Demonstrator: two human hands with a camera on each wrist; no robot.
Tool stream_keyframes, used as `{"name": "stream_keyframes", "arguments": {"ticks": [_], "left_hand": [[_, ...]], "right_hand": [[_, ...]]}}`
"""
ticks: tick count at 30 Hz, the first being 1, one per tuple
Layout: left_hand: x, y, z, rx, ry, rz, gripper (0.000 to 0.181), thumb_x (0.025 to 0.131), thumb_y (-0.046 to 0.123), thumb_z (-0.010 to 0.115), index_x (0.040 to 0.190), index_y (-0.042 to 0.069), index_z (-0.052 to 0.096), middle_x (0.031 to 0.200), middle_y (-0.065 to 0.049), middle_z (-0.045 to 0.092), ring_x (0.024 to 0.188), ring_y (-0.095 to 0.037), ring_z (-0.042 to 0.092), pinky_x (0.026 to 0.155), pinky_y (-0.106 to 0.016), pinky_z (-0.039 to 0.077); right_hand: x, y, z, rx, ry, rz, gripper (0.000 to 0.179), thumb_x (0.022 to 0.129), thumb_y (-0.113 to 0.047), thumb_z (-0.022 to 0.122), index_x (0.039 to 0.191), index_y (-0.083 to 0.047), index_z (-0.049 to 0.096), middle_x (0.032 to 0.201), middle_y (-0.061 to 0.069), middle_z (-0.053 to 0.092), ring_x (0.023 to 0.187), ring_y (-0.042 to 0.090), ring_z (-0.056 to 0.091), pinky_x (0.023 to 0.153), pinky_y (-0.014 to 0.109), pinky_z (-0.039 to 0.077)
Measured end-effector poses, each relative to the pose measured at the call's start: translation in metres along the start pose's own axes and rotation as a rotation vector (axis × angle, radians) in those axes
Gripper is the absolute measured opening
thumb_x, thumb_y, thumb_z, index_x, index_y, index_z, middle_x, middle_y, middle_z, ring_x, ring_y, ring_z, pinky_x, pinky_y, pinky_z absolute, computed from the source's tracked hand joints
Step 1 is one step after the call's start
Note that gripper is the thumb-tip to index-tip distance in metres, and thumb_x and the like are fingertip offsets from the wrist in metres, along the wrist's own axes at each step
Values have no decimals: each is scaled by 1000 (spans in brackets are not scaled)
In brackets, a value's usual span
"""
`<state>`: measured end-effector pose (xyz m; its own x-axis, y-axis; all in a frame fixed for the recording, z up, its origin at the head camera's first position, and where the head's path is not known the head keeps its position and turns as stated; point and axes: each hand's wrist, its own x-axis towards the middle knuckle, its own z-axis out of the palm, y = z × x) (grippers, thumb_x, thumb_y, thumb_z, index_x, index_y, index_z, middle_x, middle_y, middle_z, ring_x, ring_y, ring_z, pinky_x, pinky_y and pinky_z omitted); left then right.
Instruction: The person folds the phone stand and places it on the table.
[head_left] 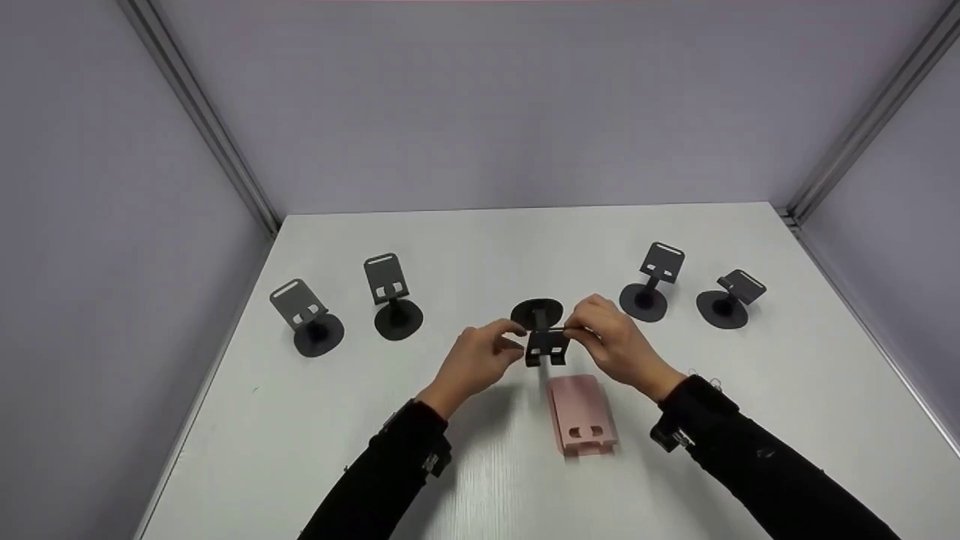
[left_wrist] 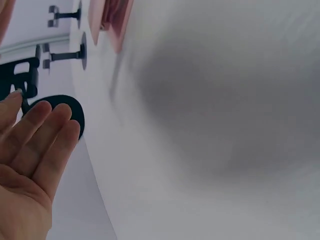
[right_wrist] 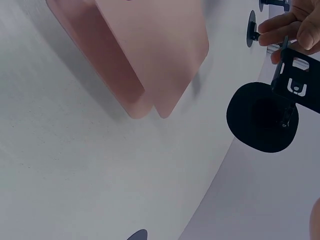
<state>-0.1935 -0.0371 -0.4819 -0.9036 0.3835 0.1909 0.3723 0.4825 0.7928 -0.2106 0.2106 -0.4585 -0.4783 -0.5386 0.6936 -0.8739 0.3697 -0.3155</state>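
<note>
A black phone stand (head_left: 547, 341) with a round base is in the middle of the head view, its slotted plate tilted towards me. My right hand (head_left: 615, 341) pinches the plate's right edge between thumb and fingers. On the other side, my left hand (head_left: 480, 360) has its thumb and forefinger spread apart, with the fingertips right at the plate's left edge. The left wrist view shows its other fingers (left_wrist: 42, 140) extended near the round base. Below the stand, a pink folded phone stand (head_left: 581, 412) lies on the table, its two plates partly apart in the right wrist view.
Two black phone stands, an outer one (head_left: 311, 319) and an inner one (head_left: 391, 296), stand at the left. Two more, an inner one (head_left: 651, 281) and an outer one (head_left: 729, 300), stand at the right. Pale panels (head_left: 525, 105) enclose the white table (head_left: 337, 450).
</note>
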Motion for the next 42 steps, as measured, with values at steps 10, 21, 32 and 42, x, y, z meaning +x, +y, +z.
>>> {"name": "stream_keyframes", "arguments": {"ticks": [10,21,32,42], "left_hand": [[6,-11,-7,282,210,-110,34,98,22,71,130,12,66,78,-2,76,60,-13,66,54,-31,49],[8,-23,-10,20,38,-45,62,95,5,71,153,11,49,145,-16,58,133,-32,56,111,-43,46],[10,-22,-8,-44,57,-72,41,93,-7,65,133,2,66,126,-16,71,118,-30,67,99,-42,54],[9,-22,-6,29,140,28,23,92,-10,63,107,1,77,100,-11,77,93,-24,73,84,-39,59]], "right_hand": [[2,-4,2,36,-27,-5,16,88,6,73,90,-6,63,86,3,61,86,18,54,78,27,43],[3,-10,8,71,-60,-2,14,89,5,73,89,-6,63,89,3,62,89,17,57,77,26,47],[2,-15,12,122,-90,-19,16,89,8,71,92,-6,63,89,2,59,91,16,57,77,23,48],[2,-18,15,118,-77,-56,16,87,6,74,90,-7,65,86,2,59,88,17,58,77,24,47]]}}
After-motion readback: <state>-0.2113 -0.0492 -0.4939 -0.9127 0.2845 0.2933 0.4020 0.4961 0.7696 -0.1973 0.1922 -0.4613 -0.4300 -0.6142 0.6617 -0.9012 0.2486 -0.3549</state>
